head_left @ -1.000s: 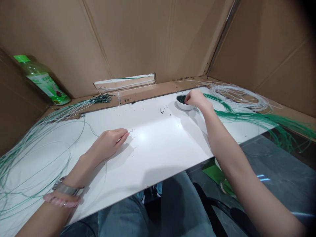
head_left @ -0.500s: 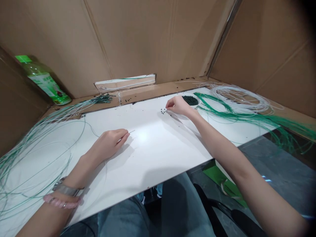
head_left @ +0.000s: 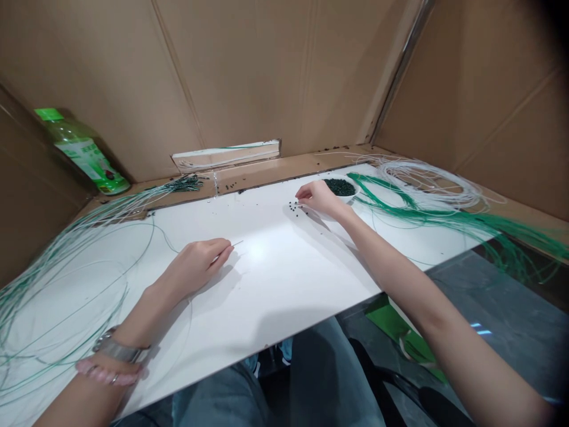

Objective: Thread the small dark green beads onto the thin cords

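Observation:
My left hand [head_left: 198,265] pinches a thin pale strand [head_left: 238,243], whose tip sticks out to the right of the fingertips. My right hand [head_left: 319,198] is over the white board [head_left: 284,261], its fingers drawn together beside several small dark beads [head_left: 293,207]. Whatever its fingertips hold, if anything, is too small to make out. Just behind that hand stands a white bowl [head_left: 351,197] filled with dark green beads [head_left: 340,187].
Bundled green and white strands [head_left: 57,249] spread over the left side. Green strands [head_left: 444,219] and a white coil [head_left: 427,178] lie at the right. A green bottle [head_left: 91,160] leans in the back left corner against cardboard walls [head_left: 249,71].
The whole view has shifted slightly, with things at the back appearing a little lower. My right hand's fingers have moved slightly beside the loose beads; my left hand keeps its pinch.

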